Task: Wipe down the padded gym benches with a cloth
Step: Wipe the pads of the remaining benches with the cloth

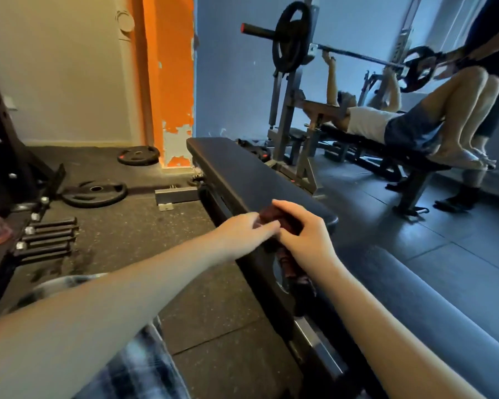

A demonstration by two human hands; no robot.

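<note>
Head view: black bench pad (242,174) runs from centre toward 11 o'clock. Bare floor mats (415,240) at 3 o'clock, weight plates (94,191) at 9. Right hand (306,234) curls over the dark red cloth (274,214) on the pad's near end. Left hand (242,234), fingers straight, touches the cloth's 9 o'clock edge.

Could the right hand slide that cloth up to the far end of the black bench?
Probably yes: the right hand grips the cloth, and the bench pad beyond it lies bare. The far end may need a lean forward.

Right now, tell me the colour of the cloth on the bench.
The small folded cloth is dark reddish-brown; head view shows it best.
</note>
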